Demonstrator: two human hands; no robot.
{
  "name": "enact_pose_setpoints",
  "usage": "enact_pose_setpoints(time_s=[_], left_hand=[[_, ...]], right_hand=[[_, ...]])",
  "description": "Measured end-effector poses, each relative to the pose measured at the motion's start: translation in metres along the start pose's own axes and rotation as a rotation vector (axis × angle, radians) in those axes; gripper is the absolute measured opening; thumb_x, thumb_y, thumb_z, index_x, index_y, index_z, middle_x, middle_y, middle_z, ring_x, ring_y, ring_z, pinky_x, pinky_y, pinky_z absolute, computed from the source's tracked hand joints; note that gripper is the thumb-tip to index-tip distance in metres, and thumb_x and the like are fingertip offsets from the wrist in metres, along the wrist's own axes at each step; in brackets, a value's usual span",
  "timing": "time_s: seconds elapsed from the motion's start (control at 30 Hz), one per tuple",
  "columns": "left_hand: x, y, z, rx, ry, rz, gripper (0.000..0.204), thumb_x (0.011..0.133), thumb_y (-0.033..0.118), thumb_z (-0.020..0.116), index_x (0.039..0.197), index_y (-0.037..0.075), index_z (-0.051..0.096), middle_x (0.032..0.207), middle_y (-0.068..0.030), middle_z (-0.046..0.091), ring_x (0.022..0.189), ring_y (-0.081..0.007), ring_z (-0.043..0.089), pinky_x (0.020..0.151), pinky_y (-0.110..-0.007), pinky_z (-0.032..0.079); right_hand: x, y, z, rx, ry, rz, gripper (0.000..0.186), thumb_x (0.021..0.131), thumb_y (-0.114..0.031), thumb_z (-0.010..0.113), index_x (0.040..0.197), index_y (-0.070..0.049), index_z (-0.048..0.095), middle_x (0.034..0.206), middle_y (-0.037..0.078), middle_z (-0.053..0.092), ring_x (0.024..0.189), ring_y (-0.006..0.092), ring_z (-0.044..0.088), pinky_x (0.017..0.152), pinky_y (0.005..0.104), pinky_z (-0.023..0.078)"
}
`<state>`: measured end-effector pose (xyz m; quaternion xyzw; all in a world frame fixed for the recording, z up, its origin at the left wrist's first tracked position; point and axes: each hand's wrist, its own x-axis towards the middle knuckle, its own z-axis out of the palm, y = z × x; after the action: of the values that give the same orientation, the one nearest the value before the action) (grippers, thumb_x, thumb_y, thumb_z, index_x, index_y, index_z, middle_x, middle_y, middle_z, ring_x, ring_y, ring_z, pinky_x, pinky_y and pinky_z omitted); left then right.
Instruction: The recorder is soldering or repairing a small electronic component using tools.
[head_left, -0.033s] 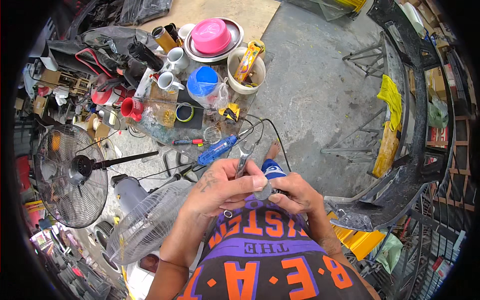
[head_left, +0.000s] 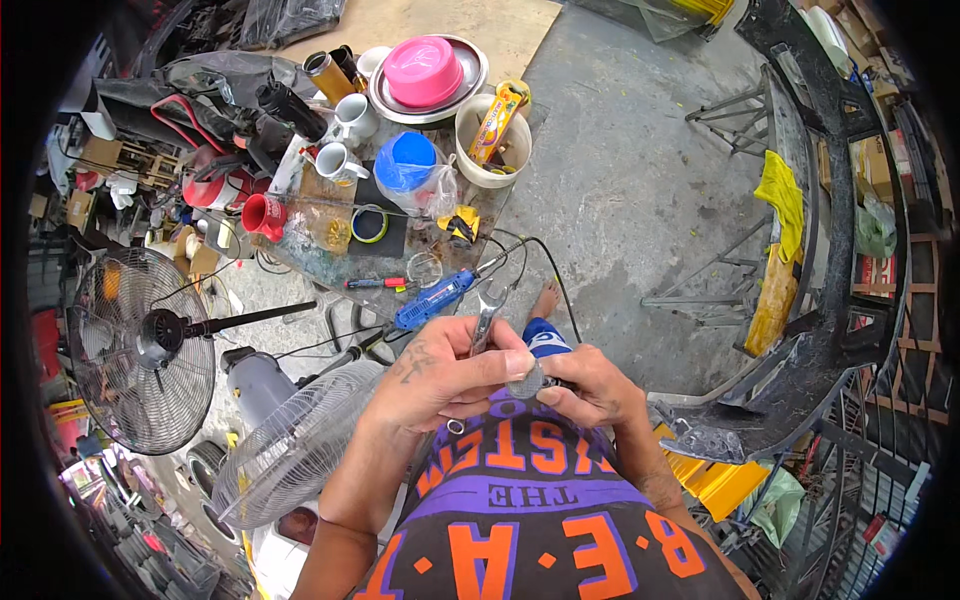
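My left hand (head_left: pixel 432 375) is closed around a combination wrench (head_left: pixel 484 325). The wrench's open jaw points up and away, and its ring end shows below the fingers. The left thumb also presses against a small grey round disc (head_left: pixel 528 383). My right hand (head_left: pixel 592 388) pinches the disc's other side, where a short dark part sticks out; I cannot make out its kind. Just beyond my hands, a blue corded power tool (head_left: pixel 435 300) lies at the table's near edge. Beside it is a red-handled screwdriver-like tool (head_left: pixel 376 284).
The cluttered table (head_left: pixel 310 262) holds mugs (head_left: pixel 340 163), a pink basin (head_left: pixel 423 72), a white bucket (head_left: pixel 493 141) and a tape roll (head_left: pixel 369 225). Two fans (head_left: pixel 145 350) stand left. A black bumper-like frame (head_left: pixel 835 250) curves along the right. A cable (head_left: pixel 556 275) hangs off the table.
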<state>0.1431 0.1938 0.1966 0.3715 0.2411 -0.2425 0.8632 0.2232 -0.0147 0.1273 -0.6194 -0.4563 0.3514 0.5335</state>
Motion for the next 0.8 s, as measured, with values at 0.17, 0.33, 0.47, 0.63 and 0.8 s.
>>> enact_pose_setpoints(time_s=[0.17,0.33,0.47,0.63,0.8], left_hand=[[-0.003,0.000,-0.004,-0.080,-0.034,0.013,0.012,0.088,0.013,0.067,0.090,0.003,0.060,0.073,0.0016,0.055,0.043,0.0005,0.032,0.036,-0.018,0.019],[-0.008,-0.001,-0.006,-0.070,-0.014,0.044,0.012,0.088,0.012,0.066,0.091,0.003,0.060,0.074,0.0011,0.055,0.044,0.0006,0.033,0.036,-0.017,0.019],[-0.008,0.001,0.000,-0.071,-0.010,0.035,0.012,0.088,0.012,0.066,0.091,0.003,0.060,0.073,0.0014,0.055,0.044,0.0008,0.033,0.036,-0.017,0.020],[-0.007,-0.001,-0.003,-0.072,-0.016,0.039,0.012,0.087,0.012,0.067,0.091,0.003,0.061,0.073,0.0016,0.056,0.043,0.0006,0.034,0.036,-0.018,0.020],[0.008,0.003,-0.031,0.084,0.324,0.292,0.016,0.086,0.017,0.069,0.090,0.004,0.061,0.066,0.0034,0.054,0.040,0.0003,0.031,0.035,-0.018,0.020]], right_hand=[[0.004,0.000,-0.002,0.091,0.029,-0.088,0.020,0.089,-0.017,0.056,0.103,-0.004,0.061,0.074,0.012,0.063,0.063,0.0283,0.062,0.058,0.0354,0.047],[0.004,0.002,0.000,0.112,0.055,-0.145,0.023,0.088,-0.018,0.052,0.101,-0.002,0.061,0.077,0.012,0.064,0.065,0.0289,0.062,0.060,0.0364,0.048],[0.005,0.004,0.000,0.122,0.055,-0.154,0.022,0.088,-0.018,0.052,0.100,-0.002,0.061,0.077,0.012,0.063,0.064,0.0287,0.062,0.060,0.0362,0.047],[0.010,0.007,0.005,0.137,0.075,-0.190,0.022,0.089,-0.019,0.052,0.100,-0.002,0.061,0.075,0.011,0.062,0.062,0.0283,0.060,0.059,0.0353,0.046],[0.004,0.007,0.002,0.139,0.096,-0.108,0.022,0.090,-0.021,0.052,0.097,-0.002,0.063,0.072,0.010,0.061,0.059,0.0258,0.059,0.056,0.0335,0.045]])
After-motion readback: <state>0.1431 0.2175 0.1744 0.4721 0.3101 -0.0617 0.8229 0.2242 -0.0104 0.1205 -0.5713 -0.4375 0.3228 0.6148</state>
